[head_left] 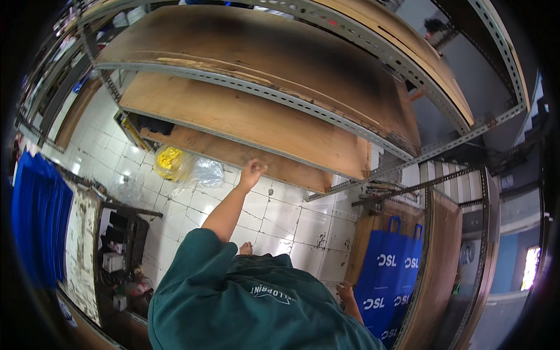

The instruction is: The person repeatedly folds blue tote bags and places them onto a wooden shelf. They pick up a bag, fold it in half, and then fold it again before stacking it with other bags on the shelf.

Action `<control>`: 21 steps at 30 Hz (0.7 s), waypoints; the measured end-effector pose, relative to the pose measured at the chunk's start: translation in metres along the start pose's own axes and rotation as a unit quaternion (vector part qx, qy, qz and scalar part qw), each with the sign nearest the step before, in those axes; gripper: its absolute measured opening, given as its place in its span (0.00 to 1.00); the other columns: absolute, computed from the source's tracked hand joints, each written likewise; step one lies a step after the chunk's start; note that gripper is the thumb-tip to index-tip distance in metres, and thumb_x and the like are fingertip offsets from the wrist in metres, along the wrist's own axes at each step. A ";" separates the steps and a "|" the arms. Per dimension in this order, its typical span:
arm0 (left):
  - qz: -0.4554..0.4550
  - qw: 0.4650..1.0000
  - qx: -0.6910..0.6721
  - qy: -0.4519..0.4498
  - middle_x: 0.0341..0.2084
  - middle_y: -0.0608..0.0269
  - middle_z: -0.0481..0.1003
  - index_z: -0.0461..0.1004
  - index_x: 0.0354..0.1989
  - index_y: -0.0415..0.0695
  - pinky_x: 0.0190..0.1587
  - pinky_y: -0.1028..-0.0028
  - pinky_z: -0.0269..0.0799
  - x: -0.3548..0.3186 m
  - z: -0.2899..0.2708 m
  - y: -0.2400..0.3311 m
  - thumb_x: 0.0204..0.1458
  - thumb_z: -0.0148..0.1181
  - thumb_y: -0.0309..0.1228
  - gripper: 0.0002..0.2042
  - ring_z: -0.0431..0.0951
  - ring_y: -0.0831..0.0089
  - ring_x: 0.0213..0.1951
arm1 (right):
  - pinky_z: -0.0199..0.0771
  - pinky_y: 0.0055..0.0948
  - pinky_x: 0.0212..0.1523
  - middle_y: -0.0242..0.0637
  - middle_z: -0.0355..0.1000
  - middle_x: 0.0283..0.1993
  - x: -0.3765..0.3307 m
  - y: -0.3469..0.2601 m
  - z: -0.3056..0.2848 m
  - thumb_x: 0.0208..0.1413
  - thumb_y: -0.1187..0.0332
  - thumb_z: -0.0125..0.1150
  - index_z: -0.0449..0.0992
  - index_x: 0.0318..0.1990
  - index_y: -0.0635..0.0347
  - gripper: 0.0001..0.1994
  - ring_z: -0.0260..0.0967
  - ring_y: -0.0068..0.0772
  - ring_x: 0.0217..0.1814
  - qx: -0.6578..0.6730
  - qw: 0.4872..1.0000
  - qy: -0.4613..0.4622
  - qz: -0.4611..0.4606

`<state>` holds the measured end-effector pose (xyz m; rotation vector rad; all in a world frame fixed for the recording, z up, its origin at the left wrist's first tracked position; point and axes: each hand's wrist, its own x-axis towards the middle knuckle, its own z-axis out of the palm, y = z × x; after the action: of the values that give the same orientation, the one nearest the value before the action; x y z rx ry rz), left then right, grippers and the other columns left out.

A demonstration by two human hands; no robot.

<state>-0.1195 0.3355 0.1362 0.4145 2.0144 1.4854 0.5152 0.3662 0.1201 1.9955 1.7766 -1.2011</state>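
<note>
The left hand point(254, 171) is hanging before the lowest shelf board point(286, 174), fingers partly curling; whether it is grasping anything small cannot be told. The right hand point(345, 290) is hanging low, fingers loosely bending, just beside the blue bag point(385, 280); contact and grip cannot be confirmed.

Directly beyond the left hand, the perforated metal frame point(256, 88) is carrying the wooden boards in tiers, presumably so that goods are lying flat within reach. To the right of the right hand, the blue bag is standing upright before a brown board point(354, 251), which is probably serving as backing. Its contents are not showing.

Left of the left hand, on the tiled floor point(280, 219), a clear plastic bag point(169, 163) is containing yellow material. Between them, pale plastic wrapping point(208, 172) is lying crumpled, contents indistinct. Farther left and nearer the body, a dark open cabinet point(146, 236) is holding small boxes point(114, 262).
</note>
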 end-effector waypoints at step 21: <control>-0.256 0.858 -0.429 0.116 0.43 0.61 0.70 0.63 0.44 0.47 0.39 0.69 0.71 0.111 0.094 0.036 0.47 0.64 0.27 0.18 0.73 0.68 0.42 | 0.71 0.31 0.33 0.45 0.75 0.35 -0.058 0.006 0.046 0.49 0.59 0.61 0.69 0.54 0.63 0.25 0.72 0.30 0.32 0.057 0.996 0.045 0.042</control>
<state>-0.1496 0.4815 0.1206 -0.6473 1.2410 1.9088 0.5049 0.2929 0.1282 2.1969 1.6807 -1.2325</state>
